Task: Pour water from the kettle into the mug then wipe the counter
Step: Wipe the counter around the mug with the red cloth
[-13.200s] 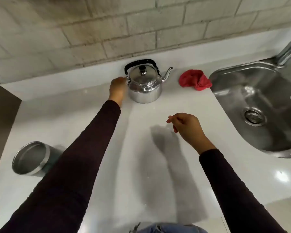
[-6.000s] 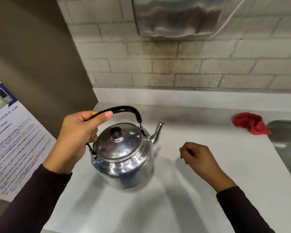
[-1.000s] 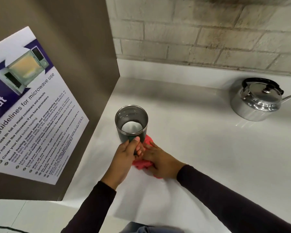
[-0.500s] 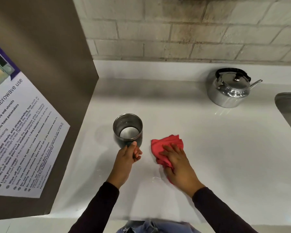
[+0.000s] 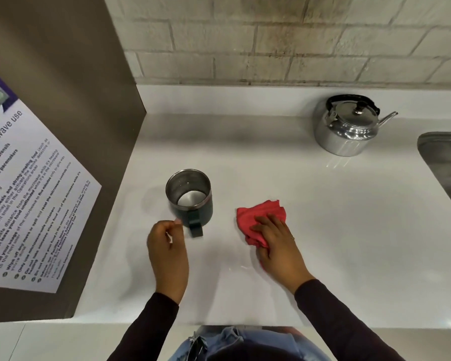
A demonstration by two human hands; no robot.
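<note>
A dark mug (image 5: pixel 190 201) with a steel inside stands upright on the white counter (image 5: pixel 323 230), its handle pointing toward me. My left hand (image 5: pixel 168 254) hovers just left of the handle, fingers loosely curled, holding nothing. My right hand (image 5: pixel 279 246) presses flat on a crumpled red cloth (image 5: pixel 258 217) to the right of the mug. The steel kettle (image 5: pixel 346 128) with a black handle sits at the back right, its spout pointing right.
A brown side panel (image 5: pixel 76 126) with a microwave-use poster (image 5: pixel 24 204) closes the left side. A steel sink (image 5: pixel 448 168) begins at the right edge. A brick wall runs along the back. The counter's front edge lies close to my body.
My left hand has let go of the mug and pulled back slightly to the left. My right hand with the red cloth has slid a little to the right.
</note>
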